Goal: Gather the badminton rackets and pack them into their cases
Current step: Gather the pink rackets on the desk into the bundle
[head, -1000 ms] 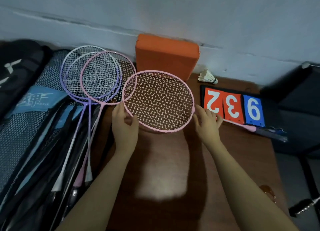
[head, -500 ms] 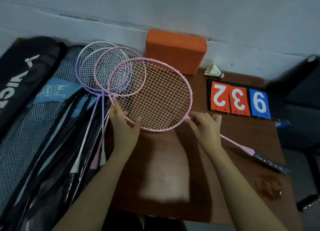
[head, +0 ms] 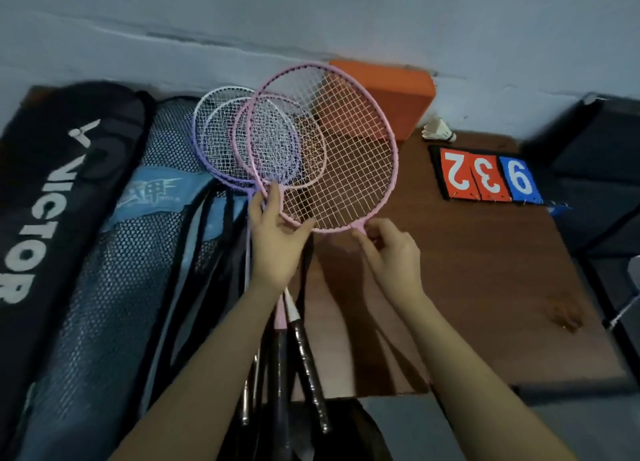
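A pink-framed racket is held tilted above the table, its head overlapping the others. My left hand pinches the lower left of its rim. My right hand grips the base of the head at the throat; the shaft is hidden behind that hand and arm. Three more rackets, purple, white and pink, lie stacked to the left, their heads on a blue mesh case and their black grips pointing toward me. A black Victor case lies at the far left.
An orange block stands against the wall behind the racket. A shuttlecock and flip score cards reading 2, 3, 9 sit on the brown table. Dark furniture borders the table's right side.
Both hands have swung the pink racket left and up, from flat on the table to over the stacked rackets. Its shaft, earlier visible pointing right, is now hidden.
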Available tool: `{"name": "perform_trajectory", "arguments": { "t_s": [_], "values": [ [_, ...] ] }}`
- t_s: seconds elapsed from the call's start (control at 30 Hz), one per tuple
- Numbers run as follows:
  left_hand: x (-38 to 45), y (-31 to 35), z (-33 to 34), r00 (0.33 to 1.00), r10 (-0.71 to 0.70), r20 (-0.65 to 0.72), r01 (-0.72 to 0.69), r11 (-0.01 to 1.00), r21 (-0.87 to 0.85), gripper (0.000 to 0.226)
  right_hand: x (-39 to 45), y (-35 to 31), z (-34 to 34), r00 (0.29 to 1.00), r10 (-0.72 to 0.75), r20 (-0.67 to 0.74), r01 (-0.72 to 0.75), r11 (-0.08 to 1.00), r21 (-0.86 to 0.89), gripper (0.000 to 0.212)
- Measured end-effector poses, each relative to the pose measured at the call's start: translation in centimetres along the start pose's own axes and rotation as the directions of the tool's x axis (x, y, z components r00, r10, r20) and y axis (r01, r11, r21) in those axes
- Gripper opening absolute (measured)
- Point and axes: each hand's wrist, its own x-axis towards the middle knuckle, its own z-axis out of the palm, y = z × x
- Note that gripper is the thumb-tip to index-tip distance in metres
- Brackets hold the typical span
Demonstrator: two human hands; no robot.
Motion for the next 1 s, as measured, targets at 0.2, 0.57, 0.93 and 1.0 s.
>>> {"name": "perform_trajectory", "arguments": {
  "t_s": [0.2,0.57,0.93,1.0],
  "values": [
    [4.8,-1.0,-5.3,0.992,0.06,0.113,-0.074,0.989,0.125,0.077,-0.9,-4.3,4.9,0.956,0.243,0.167,-0.267,0.953,0.143,0.023],
    [8.3,-3.2,-6.6,0.981,0.077,0.179,-0.111,0.976,0.187,0.07,-7.1,-5.1,8.1,0.83,0.422,0.364,-0.457,0.89,0.01,0.041],
    [7.7,-5.3,-7.5,0.939,0.19,0.285,-0.315,0.808,0.499,0.062,-3.7,-6.8,10.5,0.957,0.251,0.146,-0.27,0.955,0.125,0.033],
    [7.6,-5.4,-7.4,0.94,0.23,0.251,-0.334,0.765,0.55,0.054,-2.2,-7.4,11.2,0.969,0.23,0.091,-0.241,0.959,0.147,0.032]
  ]
}}
